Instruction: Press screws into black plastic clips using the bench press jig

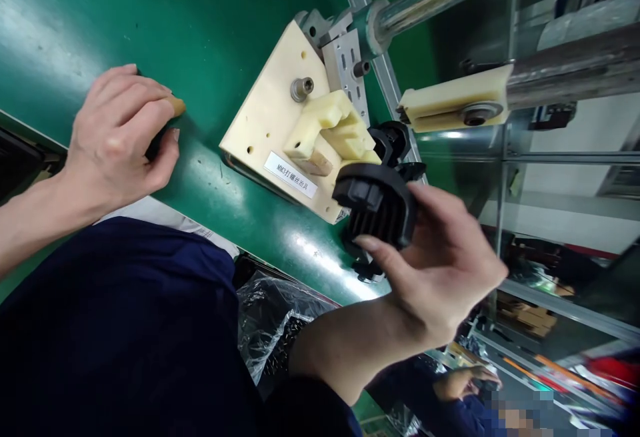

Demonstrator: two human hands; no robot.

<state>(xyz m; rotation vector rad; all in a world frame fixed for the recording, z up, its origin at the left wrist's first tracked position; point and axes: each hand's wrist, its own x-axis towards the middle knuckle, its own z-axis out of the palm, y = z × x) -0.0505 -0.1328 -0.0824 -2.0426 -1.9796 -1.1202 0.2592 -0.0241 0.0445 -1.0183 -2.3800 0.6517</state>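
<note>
My right hand (440,257) grips a black plastic part (383,203) with a rounded rim and ribs, thumb on the near side. It is held up beside the front corner of a cream fixture plate (260,103). On that plate sit a pale yellow shaped block (325,123), a bolt (301,89) and a white label (290,174). My left hand (123,130) rests on the green bench to the left, fingers curled. A tan piece or fingertip cover (177,106) shows at its index finger; what lies under the fingers is hidden.
More black parts (393,140) lie behind the fixture. A metal post (430,0) and a yellow press head (455,100) on a thick shaft stand at the right. Below the bench edge, a clear plastic bag (273,307) holds small dark pieces. Another person's hand (465,380) appears lower right.
</note>
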